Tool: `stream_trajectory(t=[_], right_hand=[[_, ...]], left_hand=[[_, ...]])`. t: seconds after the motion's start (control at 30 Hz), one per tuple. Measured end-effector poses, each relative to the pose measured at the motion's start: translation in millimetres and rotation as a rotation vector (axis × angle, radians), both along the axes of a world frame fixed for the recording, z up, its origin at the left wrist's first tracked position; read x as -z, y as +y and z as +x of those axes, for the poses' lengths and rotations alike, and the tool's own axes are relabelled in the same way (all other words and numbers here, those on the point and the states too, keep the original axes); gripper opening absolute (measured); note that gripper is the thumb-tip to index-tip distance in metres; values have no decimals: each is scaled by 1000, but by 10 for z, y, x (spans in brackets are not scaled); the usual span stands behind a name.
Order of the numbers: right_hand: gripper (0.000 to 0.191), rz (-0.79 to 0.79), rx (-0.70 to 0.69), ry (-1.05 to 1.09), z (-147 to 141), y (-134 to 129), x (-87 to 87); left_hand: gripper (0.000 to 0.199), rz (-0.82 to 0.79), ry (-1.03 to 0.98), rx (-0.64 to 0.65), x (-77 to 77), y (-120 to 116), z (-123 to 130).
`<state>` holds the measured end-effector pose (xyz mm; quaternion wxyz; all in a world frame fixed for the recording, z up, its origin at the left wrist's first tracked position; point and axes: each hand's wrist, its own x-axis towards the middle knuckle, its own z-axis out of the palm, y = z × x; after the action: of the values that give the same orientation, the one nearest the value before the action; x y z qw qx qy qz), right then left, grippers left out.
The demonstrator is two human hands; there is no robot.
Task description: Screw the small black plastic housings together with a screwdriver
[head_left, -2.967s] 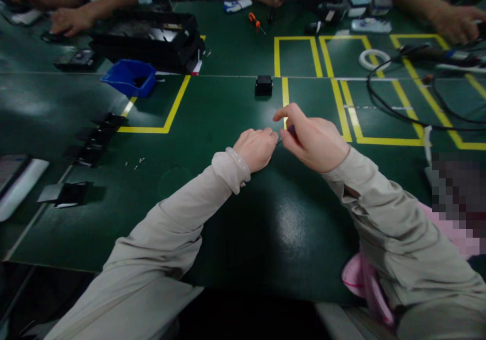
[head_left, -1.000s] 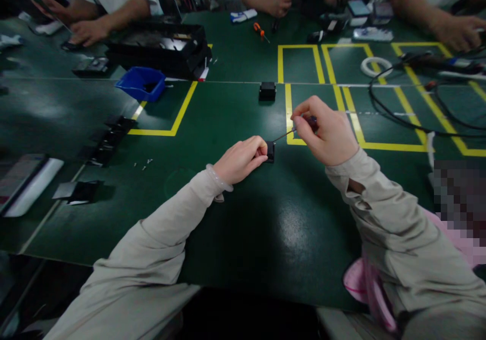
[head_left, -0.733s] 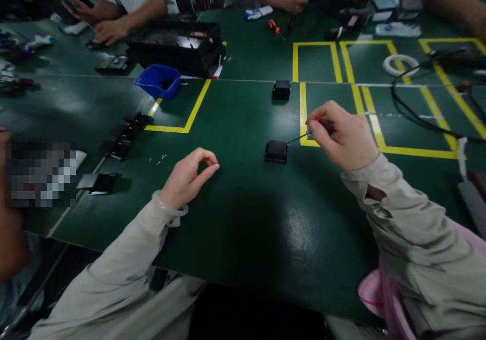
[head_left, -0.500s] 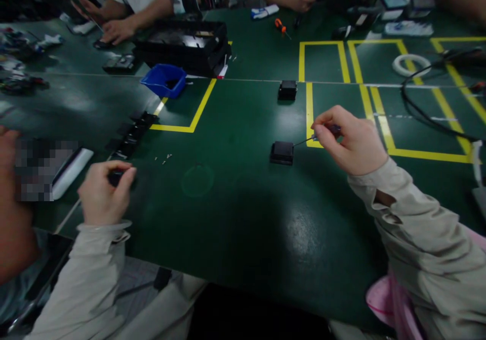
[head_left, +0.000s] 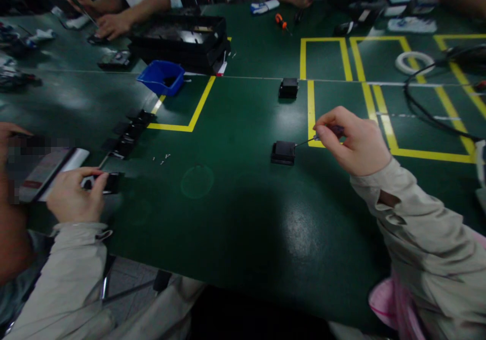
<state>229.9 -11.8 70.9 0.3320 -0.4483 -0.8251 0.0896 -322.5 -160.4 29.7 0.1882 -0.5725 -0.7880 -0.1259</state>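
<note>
My right hand is closed around a thin screwdriver. Its shaft slopes down to the right side of a small black box on the green table, and the tip meets or nearly meets that side. Over at the left, my left hand pinches with thumb and forefinger at the edge of a flat black plastic part; the fingers partly hide the grip. Behind it lies a row of black plastic parts. Several tiny screws are scattered to their right.
A second black box stands farther back. Beyond the row sit a blue bin and stacked black trays. An orange screwdriver, tape roll and black cable lie at the back and right. Co-workers' hands are across the table.
My left hand has moved left and slightly down, and the flat black part now shows beside its fingertips. My right hand and its screwdriver have hardly moved at the black box.
</note>
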Motion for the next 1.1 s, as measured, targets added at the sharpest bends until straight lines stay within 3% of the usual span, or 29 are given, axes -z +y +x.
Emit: stream_trajectory(t=[0.43,0.8,1.1], right_hand=[[12,10,-8,4,-1,0,-10],[13,17,-13,-13,3,-9,-33],[15,5,-13,-19,-14,-14,-49]], left_hand=[[42,-108,84,-119,21,14,19],[46,-122,158,-77,-20,-23,87],[55,-214,201,-146,-70,-7,131]])
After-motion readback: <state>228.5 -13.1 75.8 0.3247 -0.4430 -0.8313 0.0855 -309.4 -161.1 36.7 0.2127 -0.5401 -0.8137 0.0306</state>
